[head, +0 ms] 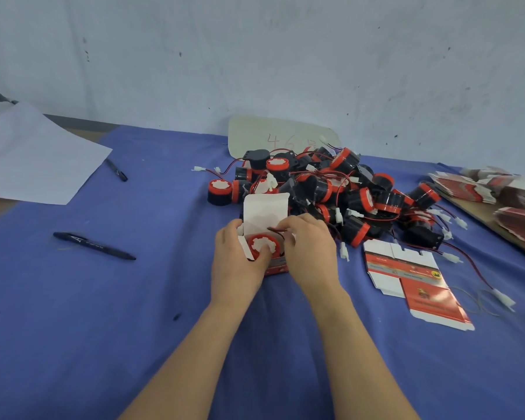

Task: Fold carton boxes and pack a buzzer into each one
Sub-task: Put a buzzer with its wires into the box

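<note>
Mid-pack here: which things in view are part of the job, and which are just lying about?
In the job: open carton box, held by the left hand; buzzer in it; its wire, pinched by the right hand; buzzer pile; flat carton; stacked flat cartons.
Lying about: near pen; far pen; paper sheet; card marked 46.

The bare left forearm and right forearm reach forward from the lower edge and converge toward the middle. The left hand grips the side of the open carton box, its thumb lying across the top of the buzzer inside. The right hand sits just beside it, back upward, with curled fingers pinching the buzzer's wire.
</note>
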A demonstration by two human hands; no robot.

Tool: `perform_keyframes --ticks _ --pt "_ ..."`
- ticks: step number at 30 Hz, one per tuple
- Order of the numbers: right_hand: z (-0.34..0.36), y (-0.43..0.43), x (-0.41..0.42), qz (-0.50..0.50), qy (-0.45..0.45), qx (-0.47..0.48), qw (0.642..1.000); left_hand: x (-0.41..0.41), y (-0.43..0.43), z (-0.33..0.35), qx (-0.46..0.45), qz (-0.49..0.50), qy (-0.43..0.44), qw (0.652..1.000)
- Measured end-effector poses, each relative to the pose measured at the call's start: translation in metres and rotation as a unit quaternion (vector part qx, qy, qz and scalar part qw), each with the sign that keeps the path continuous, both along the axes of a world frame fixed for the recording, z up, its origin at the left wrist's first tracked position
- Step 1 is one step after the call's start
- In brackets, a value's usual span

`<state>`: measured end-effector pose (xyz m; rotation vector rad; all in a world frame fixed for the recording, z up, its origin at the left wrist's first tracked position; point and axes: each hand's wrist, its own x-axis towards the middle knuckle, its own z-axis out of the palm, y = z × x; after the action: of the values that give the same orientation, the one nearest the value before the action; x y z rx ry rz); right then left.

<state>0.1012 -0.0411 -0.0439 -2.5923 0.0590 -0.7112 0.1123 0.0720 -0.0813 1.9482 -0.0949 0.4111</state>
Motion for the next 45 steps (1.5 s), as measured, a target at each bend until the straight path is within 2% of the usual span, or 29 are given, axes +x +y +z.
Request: perform_keyframes --ticks 3,4,6,10,13,21,26,37,42,45 --pt "0.001 0.001 0.001 0.003 -0.018 0.109 0.994 0.000 0.000 0.001 0.004 0.001 -0.001 1.000" --pt "0.000 0.001 0.001 0.000 -0.024 0.116 0.993 0.000 0.000 0.001 0.005 0.001 -0.002 1.000" --pt "-0.001 0.000 0.001 -0.018 -0.024 0.084 0.996 0.000 0.000 0.001 0.006 -0.001 -0.005 1.000" --pt "0.000 -0.002 -0.002 -0.032 0.046 0.038 0.998 -0.001 0.000 0.000 0.009 -0.004 -0.010 1.000" --pt "0.002 -0.002 -0.003 -0.040 0.028 -0.001 0.999 -0.001 0.000 0.000 0.006 -0.003 -0.008 1.000" --pt "0.001 0.001 -0.004 0.012 0.053 0.042 0.998 0.000 0.001 0.000 0.006 -0.005 -0.007 1.000" --pt "0.003 -0.005 -0.008 -0.043 0.044 -0.015 0.998 -0.002 0.001 0.001 0.004 -0.004 -0.008 1.000" --pt "-0.002 -0.004 -0.005 -0.046 0.081 -0.072 0.993 -0.001 0.000 0.002 0.013 -0.002 0.004 1.000" --pt "0.004 0.002 -0.006 -0.068 0.104 -0.153 0.980 -0.002 -0.001 0.002 0.018 0.000 0.008 1.000" --pt "0.007 0.005 -0.010 -0.070 0.105 -0.164 0.978 -0.001 0.000 0.001 0.018 -0.002 0.011 1.000"
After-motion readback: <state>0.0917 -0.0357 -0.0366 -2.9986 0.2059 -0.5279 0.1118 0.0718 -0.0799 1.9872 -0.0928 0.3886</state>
